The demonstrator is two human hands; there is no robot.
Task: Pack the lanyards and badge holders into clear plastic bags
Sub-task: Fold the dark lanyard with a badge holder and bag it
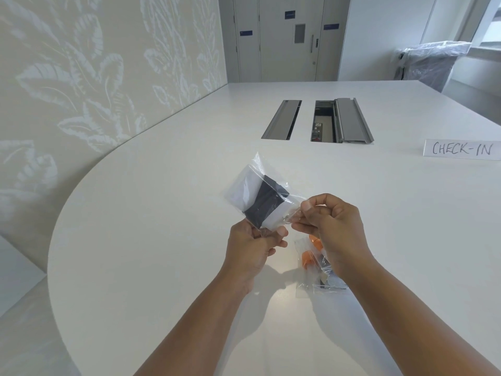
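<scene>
I hold a clear plastic bag (pixel 245 185) in the air above the white table (pixel 162 240). Inside it lie a folded dark lanyard (pixel 267 203) and a white badge holder (pixel 278 222). My left hand (pixel 250 249) pinches the bag's near lower corner. My right hand (pixel 332 226) pinches its mouth edge on the right, thumb against forefinger. Under my right wrist several more clear bags (pixel 311 264) lie on the table, with an orange lanyard and dark items showing through, partly hidden by my hand.
A white card reading CHECK-IN (pixel 462 149) stands at the right. Two cable hatches are set into the tabletop further back, the left one (pixel 282 119) nearly shut, the right one (pixel 341 120) with its lid up. A leaf-patterned wall runs along the left. A plastic-wrapped object (pixel 431 63) stands far right.
</scene>
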